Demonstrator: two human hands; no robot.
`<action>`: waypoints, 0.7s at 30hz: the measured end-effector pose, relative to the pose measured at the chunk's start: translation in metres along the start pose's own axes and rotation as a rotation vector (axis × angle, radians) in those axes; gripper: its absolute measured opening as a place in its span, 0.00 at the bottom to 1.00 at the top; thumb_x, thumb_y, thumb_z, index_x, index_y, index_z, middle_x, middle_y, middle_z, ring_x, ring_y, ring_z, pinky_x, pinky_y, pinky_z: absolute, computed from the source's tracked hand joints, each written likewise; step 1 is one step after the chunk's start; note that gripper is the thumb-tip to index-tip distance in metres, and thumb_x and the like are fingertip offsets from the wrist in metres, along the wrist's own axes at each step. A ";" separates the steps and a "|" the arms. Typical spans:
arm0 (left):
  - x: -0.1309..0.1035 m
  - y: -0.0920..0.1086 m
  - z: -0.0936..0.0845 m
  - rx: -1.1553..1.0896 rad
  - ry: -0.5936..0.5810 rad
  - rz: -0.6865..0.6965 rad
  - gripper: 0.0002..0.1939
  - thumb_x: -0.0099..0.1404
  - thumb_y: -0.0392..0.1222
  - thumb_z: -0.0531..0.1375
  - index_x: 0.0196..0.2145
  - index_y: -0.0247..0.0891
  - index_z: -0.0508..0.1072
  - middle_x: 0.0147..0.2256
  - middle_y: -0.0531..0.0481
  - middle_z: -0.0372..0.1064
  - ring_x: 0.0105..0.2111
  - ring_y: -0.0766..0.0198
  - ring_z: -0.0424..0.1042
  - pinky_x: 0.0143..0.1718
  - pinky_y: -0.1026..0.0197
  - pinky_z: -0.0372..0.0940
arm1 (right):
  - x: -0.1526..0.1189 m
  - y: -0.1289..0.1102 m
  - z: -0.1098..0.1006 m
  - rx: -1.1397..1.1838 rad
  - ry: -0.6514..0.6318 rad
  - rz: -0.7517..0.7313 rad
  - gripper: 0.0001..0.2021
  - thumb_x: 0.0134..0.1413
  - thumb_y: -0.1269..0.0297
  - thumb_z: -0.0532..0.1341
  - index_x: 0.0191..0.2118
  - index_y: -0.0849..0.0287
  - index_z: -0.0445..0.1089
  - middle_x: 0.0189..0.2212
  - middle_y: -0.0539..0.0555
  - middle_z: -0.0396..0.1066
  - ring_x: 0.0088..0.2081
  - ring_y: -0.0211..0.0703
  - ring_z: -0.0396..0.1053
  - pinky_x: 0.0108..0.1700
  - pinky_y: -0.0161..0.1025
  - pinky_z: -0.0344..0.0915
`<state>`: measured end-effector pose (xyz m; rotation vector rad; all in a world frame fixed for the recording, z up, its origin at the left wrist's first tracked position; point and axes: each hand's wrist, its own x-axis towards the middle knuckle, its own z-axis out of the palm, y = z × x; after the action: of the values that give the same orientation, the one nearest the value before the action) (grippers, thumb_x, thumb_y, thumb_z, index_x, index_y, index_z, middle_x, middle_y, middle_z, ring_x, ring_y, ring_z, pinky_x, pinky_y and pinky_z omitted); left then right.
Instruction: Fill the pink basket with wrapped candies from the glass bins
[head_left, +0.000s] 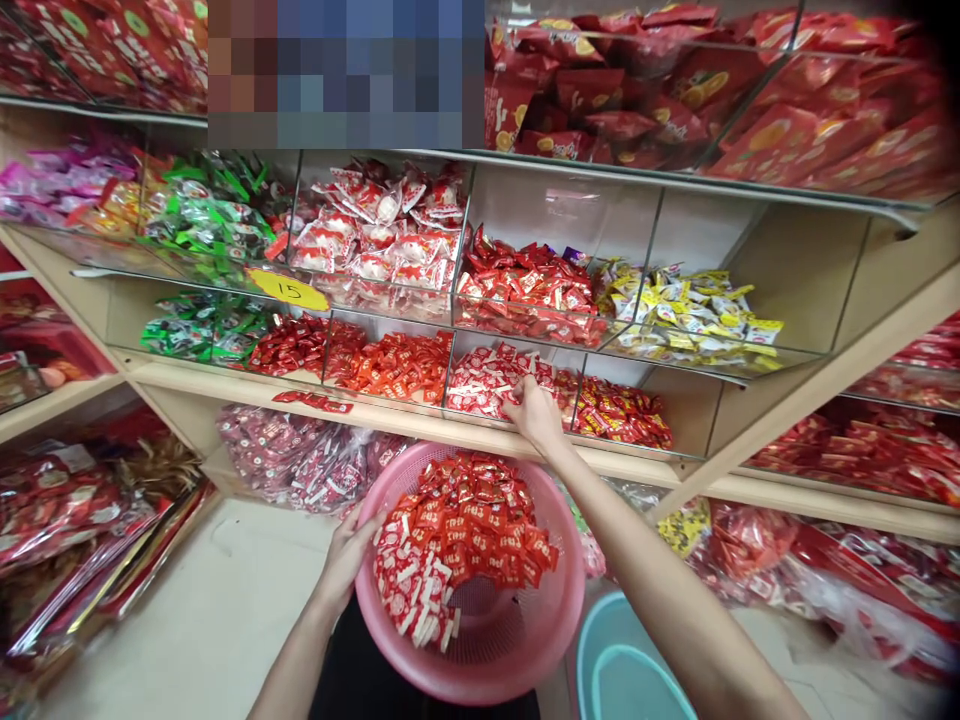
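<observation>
My left hand [346, 556] grips the left rim of a pink plastic basket [469, 682], its thumb over the edge. Inside the basket, red wrapped candies [480, 525] fill the back, and red-and-white wrapped candies [414, 585] lie at the left front. Part of the meshed bottom shows. My right hand [535, 415] is at a lower shelf compartment of red-and-white wrapped candies [484, 378]. Its fingers are curled down at the candies, hiding whatever is between them.
Clear dividers and front panels split the candy shelves. Red-and-yellow candies [622, 412] lie right of my right hand. A wooden shelf edge [420, 425] runs above the basket. A teal tub [634, 665] stands at lower right; bagged candies [300, 455] sit under the shelf.
</observation>
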<state>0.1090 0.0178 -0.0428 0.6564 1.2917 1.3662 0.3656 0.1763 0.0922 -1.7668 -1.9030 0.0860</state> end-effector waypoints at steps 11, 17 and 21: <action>-0.003 0.001 0.003 -0.017 -0.022 0.003 0.37 0.46 0.49 0.67 0.54 0.39 0.66 0.39 0.45 0.76 0.37 0.53 0.74 0.40 0.56 0.65 | -0.150 -0.009 0.022 0.377 -0.314 -0.350 0.06 0.53 0.71 0.56 0.37 0.55 0.60 0.35 0.51 0.68 0.38 0.42 0.65 0.40 0.37 0.60; -0.004 0.001 0.003 -0.011 -0.018 -0.003 0.35 0.48 0.48 0.66 0.54 0.37 0.66 0.40 0.43 0.75 0.38 0.52 0.74 0.40 0.55 0.66 | -0.180 -0.009 0.057 0.002 -0.446 -0.473 0.11 0.49 0.78 0.55 0.37 0.56 0.63 0.37 0.55 0.68 0.42 0.49 0.64 0.45 0.44 0.59; -0.003 0.001 0.002 0.015 -0.036 0.008 0.32 0.49 0.51 0.65 0.51 0.37 0.69 0.41 0.43 0.75 0.38 0.52 0.74 0.40 0.56 0.66 | -0.186 -0.009 0.057 0.090 -0.471 -0.387 0.13 0.47 0.77 0.56 0.40 0.57 0.64 0.40 0.55 0.68 0.45 0.48 0.64 0.48 0.43 0.58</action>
<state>0.1117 0.0157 -0.0407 0.6948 1.2729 1.3461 0.3326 0.0178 -0.0156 -1.3698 -2.4964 0.4733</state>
